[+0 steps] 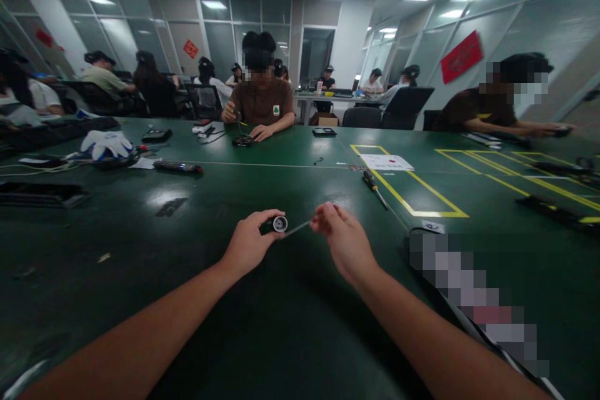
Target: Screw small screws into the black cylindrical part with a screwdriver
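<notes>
In my left hand (247,242), between thumb and fingers, is a small roll of tape (280,224), with a pale ring-shaped core facing me and a dark outside. A thin greyish strip (296,229) runs from the roll's underside, slanting up to my right hand (345,242). The right thumb and fingertips pinch the strip's far end, the fingers curled together. Both hands are above the green tabletop (262,331). Beyond the right hand lies a screwdriver (372,184) with a black and yellow handle.
At the left lie white gloves (107,145), a dark pen-shaped tool (178,167) and a black tray (42,194). A paper sheet (387,162) rests across yellow tape markings (440,205). Across the table a person (262,100) works on a dark part; another sits at the right.
</notes>
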Available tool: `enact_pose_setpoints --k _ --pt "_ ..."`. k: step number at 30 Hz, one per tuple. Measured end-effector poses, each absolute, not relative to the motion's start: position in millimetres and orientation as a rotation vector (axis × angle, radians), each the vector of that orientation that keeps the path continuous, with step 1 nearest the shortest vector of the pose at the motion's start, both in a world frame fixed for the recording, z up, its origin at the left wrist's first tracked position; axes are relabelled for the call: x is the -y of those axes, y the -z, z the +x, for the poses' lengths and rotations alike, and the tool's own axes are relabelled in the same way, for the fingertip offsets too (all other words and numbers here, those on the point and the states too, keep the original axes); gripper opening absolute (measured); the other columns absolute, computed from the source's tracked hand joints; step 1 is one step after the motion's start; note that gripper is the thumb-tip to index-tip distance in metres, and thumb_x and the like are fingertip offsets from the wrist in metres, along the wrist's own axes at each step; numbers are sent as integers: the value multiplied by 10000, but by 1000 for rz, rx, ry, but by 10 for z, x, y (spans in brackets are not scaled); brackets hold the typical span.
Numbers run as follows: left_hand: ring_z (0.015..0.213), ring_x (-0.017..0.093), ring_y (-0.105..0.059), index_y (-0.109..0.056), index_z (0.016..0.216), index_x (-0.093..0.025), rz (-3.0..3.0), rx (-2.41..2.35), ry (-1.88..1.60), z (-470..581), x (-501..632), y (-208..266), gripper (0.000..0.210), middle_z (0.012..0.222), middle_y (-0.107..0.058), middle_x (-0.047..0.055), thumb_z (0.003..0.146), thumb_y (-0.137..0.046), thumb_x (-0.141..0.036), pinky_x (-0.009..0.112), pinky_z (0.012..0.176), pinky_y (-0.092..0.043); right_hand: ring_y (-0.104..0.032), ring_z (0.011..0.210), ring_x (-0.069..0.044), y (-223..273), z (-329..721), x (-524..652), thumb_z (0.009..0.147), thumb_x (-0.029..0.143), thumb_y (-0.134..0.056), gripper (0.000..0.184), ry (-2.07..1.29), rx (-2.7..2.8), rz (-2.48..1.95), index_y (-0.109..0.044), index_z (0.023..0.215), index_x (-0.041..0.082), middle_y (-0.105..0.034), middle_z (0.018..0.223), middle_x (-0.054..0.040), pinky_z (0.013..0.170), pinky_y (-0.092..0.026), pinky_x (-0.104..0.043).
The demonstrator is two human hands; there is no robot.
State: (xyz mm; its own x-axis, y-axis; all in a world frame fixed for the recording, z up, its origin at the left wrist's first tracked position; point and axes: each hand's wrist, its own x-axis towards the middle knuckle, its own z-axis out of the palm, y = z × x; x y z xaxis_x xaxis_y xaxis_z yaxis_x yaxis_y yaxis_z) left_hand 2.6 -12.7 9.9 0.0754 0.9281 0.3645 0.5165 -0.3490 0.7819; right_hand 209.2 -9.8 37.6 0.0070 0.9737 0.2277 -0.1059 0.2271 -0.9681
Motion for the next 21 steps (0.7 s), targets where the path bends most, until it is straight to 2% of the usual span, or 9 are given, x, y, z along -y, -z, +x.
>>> enact_pose_setpoints --k 3,6,10,21 --pt "1130 246 -667 -734 1171 -263 1902 -1433 -1214 25 127 -108 376 1203 -726 40 808 -742 -170 427 1039 -490 -621 614 -179 -342 2124 17 894 600 -613 395 -1259 1058 -916 -622 833 210 -625 688 -13 745 -588 -403" --pt "1120 248 -665 -731 1174 -262 1896 -1443 -1202 25 130 -112 384 1201 -721 42 802 -750 -170 433 1028 -493 -664 727 -188 -329 2133 27 898 547 -644 332 -1061 1129 -948 -640 910 215 -677 801 -27 766 -573 -372" --pt "1120 244 -665 -730 1168 -257 1911 -1434 -1208 33 140 -120 383 1185 -727 43 796 -757 -166 423 1034 -487 -687 800 -195 -356 2119 126 979 491 -554 289 -812 1421 -1007 -642 984 216 -700 854 -31 784 -545 -349" --pt "1130 247 -664 -730 1166 -264 1917 -1438 -1203 36 144 -128 376 1188 -732 36 801 -756 -177 419 1031 -482 -708 824 -198 -364 2130 221 1020 411 -518 206 -603 1695 -1022 -631 1045 241 -726 882 -26 761 -512 -322"
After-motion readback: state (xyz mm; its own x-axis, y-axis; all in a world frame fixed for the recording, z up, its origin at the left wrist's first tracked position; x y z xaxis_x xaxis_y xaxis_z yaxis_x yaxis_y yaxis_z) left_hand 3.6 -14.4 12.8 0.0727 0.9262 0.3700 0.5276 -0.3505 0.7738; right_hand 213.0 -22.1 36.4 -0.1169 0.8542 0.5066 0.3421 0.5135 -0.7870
